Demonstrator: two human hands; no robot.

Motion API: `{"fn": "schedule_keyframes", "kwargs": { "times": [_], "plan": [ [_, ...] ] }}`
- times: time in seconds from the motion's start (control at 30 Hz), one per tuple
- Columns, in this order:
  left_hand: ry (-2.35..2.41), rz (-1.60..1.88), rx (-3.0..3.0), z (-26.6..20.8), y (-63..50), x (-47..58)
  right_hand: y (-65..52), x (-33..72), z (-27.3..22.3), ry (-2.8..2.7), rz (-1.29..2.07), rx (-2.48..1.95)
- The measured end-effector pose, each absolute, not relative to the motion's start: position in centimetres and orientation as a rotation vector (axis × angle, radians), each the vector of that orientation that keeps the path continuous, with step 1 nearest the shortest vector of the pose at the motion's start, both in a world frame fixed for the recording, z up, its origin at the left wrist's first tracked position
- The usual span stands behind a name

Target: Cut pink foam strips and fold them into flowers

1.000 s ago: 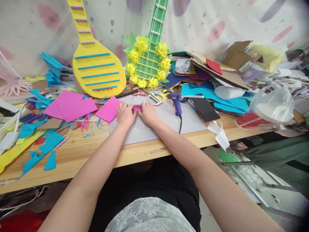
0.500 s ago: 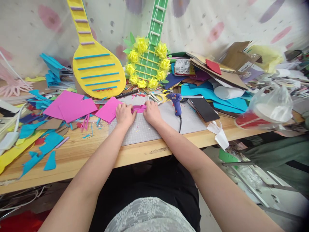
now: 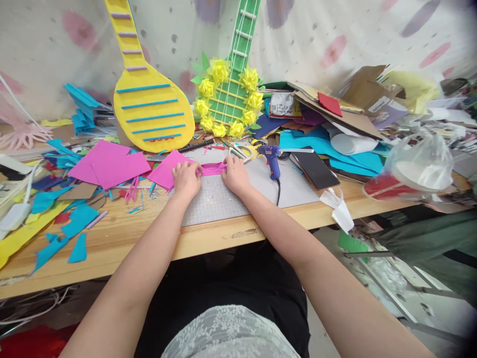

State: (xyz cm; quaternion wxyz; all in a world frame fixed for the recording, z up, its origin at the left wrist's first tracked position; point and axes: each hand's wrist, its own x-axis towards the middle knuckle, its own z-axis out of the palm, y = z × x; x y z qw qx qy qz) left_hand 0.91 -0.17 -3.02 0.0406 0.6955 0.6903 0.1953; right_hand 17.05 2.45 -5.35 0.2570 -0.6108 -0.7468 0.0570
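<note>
A narrow folded strip of magenta paper (image 3: 211,169) stretches between my hands, low over the grey cutting mat (image 3: 216,204). My left hand (image 3: 186,179) closes its fingers on the strip's left end. At the opposite end, my right hand (image 3: 235,175) pinches it too, fingertips partly hidden behind the knuckles. Just left of my left hand lies a magenta paper square (image 3: 167,168). Beyond my right hand are scissors (image 3: 241,152) with pale handles, and a blue hot glue gun (image 3: 273,161) lies to the right.
A yellow paper guitar (image 3: 152,112) and a green one (image 3: 228,102) with yellow flowers lean at the back. More magenta sheets (image 3: 112,164) and blue scraps (image 3: 78,219) lie left. A phone (image 3: 316,168) and a bagged red-and-white cup (image 3: 391,186) stand right.
My left hand has slid left along the strip, so a longer stretch of magenta paper shows between my hands. My right hand stays about where it was.
</note>
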Motion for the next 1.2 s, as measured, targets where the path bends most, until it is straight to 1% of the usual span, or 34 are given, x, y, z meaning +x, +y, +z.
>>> {"fn": "schedule_keyframes", "kwargs": {
  "times": [0.23, 0.3, 0.6, 0.73, 0.87, 0.97, 1.2],
  "plan": [
    [2.173, 0.773, 2.067, -2.3, 0.7, 0.5, 2.6, 17.1, -5.5, -2.017, 0.180, -1.639],
    [2.153, 0.776, 2.089, -2.0, 1.8, 0.3, 2.6, 17.2, -5.5, -2.013, 0.196, -1.624],
    [1.718, 0.243, 2.204, -0.7, 7.5, 1.1, 3.0, 17.9, -5.2, -1.893, 0.321, -1.576],
    [1.608, 0.110, 2.251, -0.7, 8.5, 1.2, 3.2, 17.9, -5.3, -1.914, 0.334, -1.577],
    [1.645, 0.026, 2.249, -0.7, 8.4, 1.4, 3.2, 17.9, -5.3, -1.942, 0.337, -1.542],
    [1.686, 0.059, 2.265, -0.7, 7.6, 1.7, 3.3, 17.8, -5.4, -1.948, 0.337, -1.503],
    [1.548, 0.304, 2.275, -0.6, 5.7, 2.0, 3.4, 17.8, -5.4, -1.998, 0.374, -1.385]
  ]
}}
